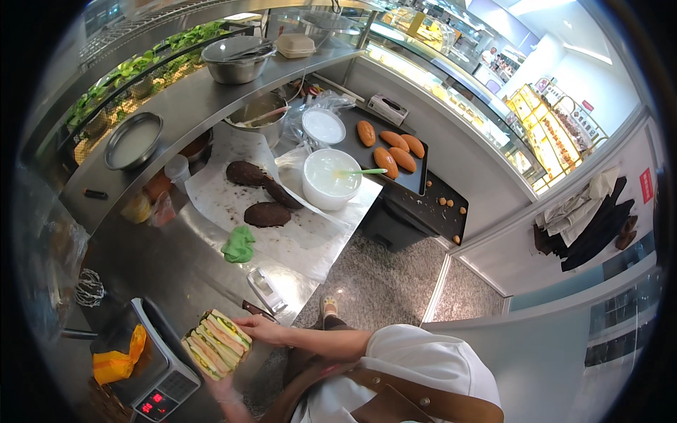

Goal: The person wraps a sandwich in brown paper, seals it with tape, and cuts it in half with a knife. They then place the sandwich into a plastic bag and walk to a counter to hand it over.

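Between my two hands I hold a block of cut layered sandwiches (217,345), its filled sides facing up, above the near edge of the steel worktable (174,275). My right hand (259,329) grips its right side. At its lower edge is my left hand (219,385), partly hidden by the sandwiches and a little blurred. Just beyond lies a knife with a brown handle (259,311), beside a white device (266,291). A digital scale (172,388) with a lit red display stands to the left, an orange bag (119,362) on it.
Dark chocolate-coated breads (267,214) rest on white paper, near a green cloth (239,244) and a white tub (332,180) with a green-handled tool. Several brown loaves (402,158) sit on a black tray (365,158). A whisk (90,288) is at left; a steel shelf (174,95) runs above.
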The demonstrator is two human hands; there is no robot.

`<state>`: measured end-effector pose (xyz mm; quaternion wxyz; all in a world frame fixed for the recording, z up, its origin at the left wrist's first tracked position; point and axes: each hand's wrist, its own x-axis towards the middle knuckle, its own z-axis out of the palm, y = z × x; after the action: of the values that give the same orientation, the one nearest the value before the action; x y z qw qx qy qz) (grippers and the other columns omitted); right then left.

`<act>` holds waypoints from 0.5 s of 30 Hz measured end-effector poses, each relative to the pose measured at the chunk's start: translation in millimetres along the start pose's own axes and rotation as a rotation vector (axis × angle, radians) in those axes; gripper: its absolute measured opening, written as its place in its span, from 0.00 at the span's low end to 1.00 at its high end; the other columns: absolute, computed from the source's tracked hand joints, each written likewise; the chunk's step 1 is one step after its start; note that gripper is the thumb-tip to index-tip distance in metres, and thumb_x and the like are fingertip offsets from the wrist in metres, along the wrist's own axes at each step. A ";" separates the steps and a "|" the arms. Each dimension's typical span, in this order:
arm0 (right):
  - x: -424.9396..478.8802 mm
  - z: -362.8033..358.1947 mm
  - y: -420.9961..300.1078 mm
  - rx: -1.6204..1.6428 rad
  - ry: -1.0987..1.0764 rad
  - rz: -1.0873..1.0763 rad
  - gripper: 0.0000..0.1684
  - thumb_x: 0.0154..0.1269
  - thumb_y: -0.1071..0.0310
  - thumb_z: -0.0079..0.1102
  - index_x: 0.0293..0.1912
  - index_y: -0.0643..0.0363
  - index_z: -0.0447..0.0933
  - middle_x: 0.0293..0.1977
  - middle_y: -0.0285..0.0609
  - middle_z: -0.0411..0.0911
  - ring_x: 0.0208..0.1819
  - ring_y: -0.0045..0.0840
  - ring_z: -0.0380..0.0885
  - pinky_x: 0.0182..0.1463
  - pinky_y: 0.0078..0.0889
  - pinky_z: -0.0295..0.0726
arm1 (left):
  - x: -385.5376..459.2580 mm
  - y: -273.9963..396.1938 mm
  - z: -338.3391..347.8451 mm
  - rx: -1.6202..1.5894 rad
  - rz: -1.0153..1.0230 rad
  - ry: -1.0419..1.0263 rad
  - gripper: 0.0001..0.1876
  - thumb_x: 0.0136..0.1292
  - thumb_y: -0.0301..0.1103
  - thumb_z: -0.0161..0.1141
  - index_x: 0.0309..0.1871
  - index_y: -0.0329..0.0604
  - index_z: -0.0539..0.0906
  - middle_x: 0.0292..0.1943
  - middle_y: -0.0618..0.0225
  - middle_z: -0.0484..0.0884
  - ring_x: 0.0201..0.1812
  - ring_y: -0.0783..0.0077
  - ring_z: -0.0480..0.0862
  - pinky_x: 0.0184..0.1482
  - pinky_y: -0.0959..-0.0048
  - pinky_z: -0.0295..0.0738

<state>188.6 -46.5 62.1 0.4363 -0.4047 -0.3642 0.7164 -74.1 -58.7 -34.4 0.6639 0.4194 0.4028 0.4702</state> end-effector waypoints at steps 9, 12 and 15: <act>-31.1 -33.7 -36.6 -0.489 0.276 -0.397 0.23 0.68 0.70 0.56 0.62 0.54 0.77 0.39 0.44 0.75 0.49 0.32 0.71 0.56 0.32 0.71 | 28.8 4.3 69.0 0.298 -0.095 -0.128 0.32 0.73 0.38 0.52 0.76 0.42 0.55 0.76 0.61 0.59 0.74 0.64 0.61 0.76 0.59 0.55; -66.5 -43.7 -71.7 -0.568 0.356 -0.363 0.22 0.66 0.67 0.59 0.60 0.52 0.78 0.42 0.44 0.74 0.49 0.33 0.70 0.55 0.34 0.71 | 37.3 24.3 115.2 0.077 -0.355 -0.178 0.32 0.73 0.38 0.53 0.76 0.43 0.56 0.76 0.61 0.59 0.74 0.63 0.61 0.76 0.59 0.55; -90.2 -62.0 -76.1 -0.597 0.407 -0.425 0.24 0.67 0.64 0.60 0.62 0.51 0.77 0.43 0.44 0.71 0.49 0.30 0.71 0.54 0.32 0.73 | 49.5 39.7 178.4 0.107 -0.467 -0.275 0.32 0.73 0.38 0.53 0.76 0.43 0.56 0.76 0.61 0.59 0.74 0.63 0.61 0.76 0.58 0.55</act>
<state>295.7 -92.0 127.2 0.5007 -0.5626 -0.5377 0.3789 91.8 -34.7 53.6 0.7798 0.4096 0.4187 0.2212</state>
